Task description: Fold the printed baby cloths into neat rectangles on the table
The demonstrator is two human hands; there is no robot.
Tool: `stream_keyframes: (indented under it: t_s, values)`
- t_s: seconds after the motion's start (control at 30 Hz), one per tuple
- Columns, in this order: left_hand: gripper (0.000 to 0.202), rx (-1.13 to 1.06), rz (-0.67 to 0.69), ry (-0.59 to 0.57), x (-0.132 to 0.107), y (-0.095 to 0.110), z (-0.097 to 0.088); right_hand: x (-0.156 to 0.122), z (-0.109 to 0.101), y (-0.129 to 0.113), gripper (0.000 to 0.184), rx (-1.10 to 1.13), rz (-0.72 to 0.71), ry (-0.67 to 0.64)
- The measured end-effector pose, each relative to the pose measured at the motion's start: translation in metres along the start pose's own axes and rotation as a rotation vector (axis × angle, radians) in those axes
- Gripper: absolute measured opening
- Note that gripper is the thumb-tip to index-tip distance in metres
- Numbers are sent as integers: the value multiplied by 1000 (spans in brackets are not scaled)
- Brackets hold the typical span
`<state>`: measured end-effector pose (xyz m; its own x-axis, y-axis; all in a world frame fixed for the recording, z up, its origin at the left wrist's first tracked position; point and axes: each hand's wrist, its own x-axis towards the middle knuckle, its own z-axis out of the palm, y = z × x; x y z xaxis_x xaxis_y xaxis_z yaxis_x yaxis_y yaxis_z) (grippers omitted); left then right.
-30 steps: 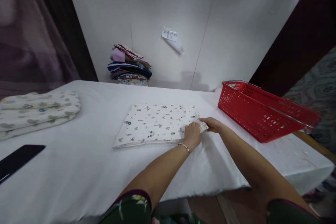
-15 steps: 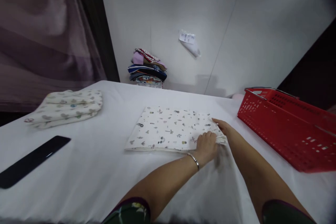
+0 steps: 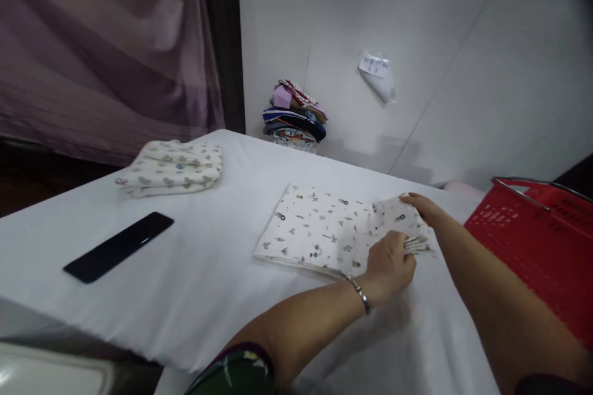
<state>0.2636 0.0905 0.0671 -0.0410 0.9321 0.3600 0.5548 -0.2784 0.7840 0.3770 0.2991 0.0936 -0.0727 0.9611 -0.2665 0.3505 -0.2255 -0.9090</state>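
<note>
A white cloth (image 3: 319, 228) with small printed motifs lies folded in layers on the white-covered table. My left hand (image 3: 391, 262), with a silver bracelet at the wrist, grips the near right corner, and the layered edges stick out past its fingers. At the far right corner, my right hand (image 3: 422, 207) pinches the same cloth between thumb and fingers. The right end is raised and bent up between both hands, while the left part rests flat. Some of my left fingers are hidden behind the fabric.
Another printed cloth (image 3: 173, 166) sits bunched at the table's far left. In front of it lies a flat black slab (image 3: 119, 247). A red plastic basket (image 3: 532, 241) stands at the right. Folded fabrics (image 3: 295, 114) are stacked beyond the far edge, by the wall.
Both hands have lifted the cloth's right end, which now bends upward. The view has tilted and swung, so everything sits further right in it.
</note>
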Motion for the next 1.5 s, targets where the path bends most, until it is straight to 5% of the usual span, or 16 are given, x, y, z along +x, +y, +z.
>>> stream_keyframes:
  t_s: [0.17, 0.37, 0.57, 0.7, 0.83, 1.23, 1.4, 1.5]
  values:
    - [20, -182, -144, 183, -10, -5, -47, -8, 48, -68, 93, -173, -81, -5]
    - [17, -442, -372, 378, -39, -38, -103, -29, 155, -128, 89, -597, -259, -34]
    - [35, -750, -564, 557, -80, -94, -135, -33, 278, -117, 81, -885, -335, -111]
    - [38, -1039, -650, 549, -96, -116, -138, -32, 325, -88, 69, -964, -345, -152]
    - [39, -1231, -681, 533, -97, -122, -140, -30, 340, -78, 62, -1018, -326, -164]
    - [32, -1196, -742, 563, -112, -126, -149, -32, 364, -69, 69, -996, -302, -193]
    - [32, -1185, -780, 583, -113, -126, -153, -32, 350, -71, 83, -654, -189, -280]
    - [31, -1181, -806, 573, -113, -124, -158, -34, 333, -65, 71, -522, -205, -286]
